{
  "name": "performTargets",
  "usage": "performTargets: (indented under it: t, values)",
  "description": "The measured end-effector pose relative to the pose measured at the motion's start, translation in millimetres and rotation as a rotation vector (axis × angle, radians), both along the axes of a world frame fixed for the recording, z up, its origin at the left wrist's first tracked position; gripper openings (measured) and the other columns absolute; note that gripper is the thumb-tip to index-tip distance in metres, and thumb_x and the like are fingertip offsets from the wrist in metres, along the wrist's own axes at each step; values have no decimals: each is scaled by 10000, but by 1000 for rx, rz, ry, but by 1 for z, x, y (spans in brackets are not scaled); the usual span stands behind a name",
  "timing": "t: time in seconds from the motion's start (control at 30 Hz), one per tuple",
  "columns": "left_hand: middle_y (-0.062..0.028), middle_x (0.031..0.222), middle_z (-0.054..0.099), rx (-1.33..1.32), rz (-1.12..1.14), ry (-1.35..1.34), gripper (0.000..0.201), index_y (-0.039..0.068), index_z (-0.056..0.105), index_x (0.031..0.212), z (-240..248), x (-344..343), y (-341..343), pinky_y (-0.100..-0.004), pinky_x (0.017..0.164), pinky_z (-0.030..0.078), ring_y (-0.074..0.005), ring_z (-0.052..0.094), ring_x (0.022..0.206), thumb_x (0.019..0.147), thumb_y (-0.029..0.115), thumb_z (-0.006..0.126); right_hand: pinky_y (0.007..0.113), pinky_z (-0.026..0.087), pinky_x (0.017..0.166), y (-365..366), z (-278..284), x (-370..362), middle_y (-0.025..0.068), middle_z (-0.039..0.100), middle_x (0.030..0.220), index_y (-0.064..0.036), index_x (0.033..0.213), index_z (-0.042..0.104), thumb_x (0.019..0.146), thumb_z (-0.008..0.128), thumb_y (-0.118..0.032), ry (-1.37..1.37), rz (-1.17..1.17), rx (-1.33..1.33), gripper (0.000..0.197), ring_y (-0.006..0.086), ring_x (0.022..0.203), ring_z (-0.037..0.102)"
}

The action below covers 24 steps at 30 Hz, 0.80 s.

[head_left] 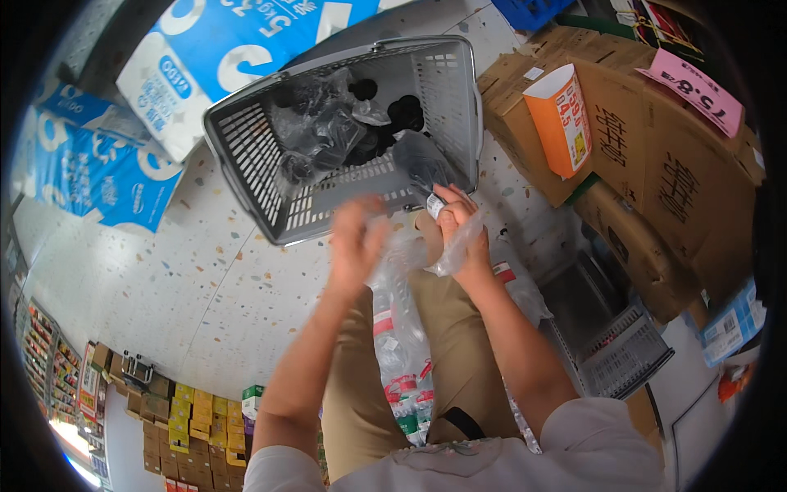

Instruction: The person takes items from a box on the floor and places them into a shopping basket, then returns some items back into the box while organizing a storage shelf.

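My right hand (pixel 461 234) is closed on the gathered neck of a clear plastic bag (pixel 422 160) that bears a small white label (pixel 434 205). The bag's dark contents hang over the near right rim of a grey shopping basket (pixel 328 211). Beside it, my left hand (pixel 358 242) is smeared by motion in front of the basket, so its fingers cannot be read. Inside the basket lie crumpled clear plastic bags (pixel 324 131) and several round black objects (pixel 404 112), whose kind I cannot make out. A tan curved piece (pixel 428 235) shows between my hands.
Blue-and-white packages (pixel 176 102) stand left of the basket. Brown cardboard boxes (pixel 631 123) with an orange-and-white carton (pixel 559 120) fill the right side. Wrapped bottles (pixel 402 353) are between my legs, and a grey crate (pixel 623 348) sits at lower right.
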<state>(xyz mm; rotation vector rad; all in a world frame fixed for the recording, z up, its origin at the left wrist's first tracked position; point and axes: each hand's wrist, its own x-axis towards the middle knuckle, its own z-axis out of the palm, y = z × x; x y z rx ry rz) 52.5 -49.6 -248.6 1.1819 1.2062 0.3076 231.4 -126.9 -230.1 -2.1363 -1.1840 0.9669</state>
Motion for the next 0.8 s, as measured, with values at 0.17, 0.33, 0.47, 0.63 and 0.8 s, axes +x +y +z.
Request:
performTargets:
  t: [0.17,0.33,0.47,0.63,0.8]
  values:
    - [-195,1331,441,556,-392,517,753,30,390,1329,-156,-18,67,-445,1006,359,-361,434,1217,708,232,765,424,414,939,9,-27,-12,155,585,1181,5,785,509,839,521,-27,149,-216,-92,64,346,1107,526]
    - [-149,1297,452,291,-550,943,1019,99,307,1376,-208,1,83,-506,977,370,-321,451,1191,533,330,831,400,401,949,4,-51,-19,128,590,1186,-7,896,589,790,589,-54,189,-228,-57,115,316,1108,533]
    - [-185,1120,534,299,-404,586,662,39,472,1150,-221,-19,82,-398,883,433,-349,522,1053,573,198,754,401,384,979,9,-45,-20,102,566,1245,-38,896,619,723,630,-40,164,69,-258,173,304,1149,506]
    - [-168,1018,558,158,-325,342,525,33,498,1063,-224,-39,86,-374,803,458,-331,549,925,593,106,720,417,337,1011,8,-50,-30,91,570,1222,-29,885,622,775,650,-113,248,299,-269,141,287,1192,480]
    - [-117,1279,489,595,-537,460,547,65,519,1134,-191,26,81,-471,1007,338,-339,451,1181,620,109,704,446,335,1003,2,-50,-29,116,606,1096,-2,867,632,788,664,-150,286,229,-190,171,299,1172,499]
